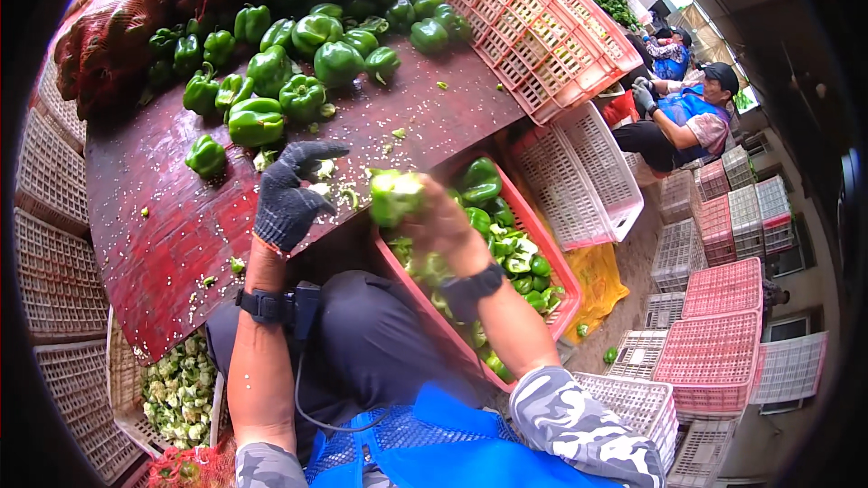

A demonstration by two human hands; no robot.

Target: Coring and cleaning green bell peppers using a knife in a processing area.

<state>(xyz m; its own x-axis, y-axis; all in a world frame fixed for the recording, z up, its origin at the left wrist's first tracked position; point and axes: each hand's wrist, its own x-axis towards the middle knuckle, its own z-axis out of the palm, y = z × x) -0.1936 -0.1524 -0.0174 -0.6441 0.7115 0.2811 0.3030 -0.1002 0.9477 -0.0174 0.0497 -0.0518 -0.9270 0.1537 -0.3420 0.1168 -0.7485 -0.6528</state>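
My left hand, in a dark grey glove, is over the near part of the red tabletop. Its thumb and fingers are apart in a curve, with pale pepper core bits by the fingertips. My bare right hand, blurred by motion, grips a green bell pepper whose pale inside shows. It is above the near end of a pink crate that contains several cored and cut green peppers. Whole green bell peppers lie heaped beyond my left hand.
Seeds dot the red table. Red mesh sacks are piled at far left. A tilted pink crate rests at the table's right edge. A crate of pepper cores is at lower left. Co-workers sit at right, near stacked crates.
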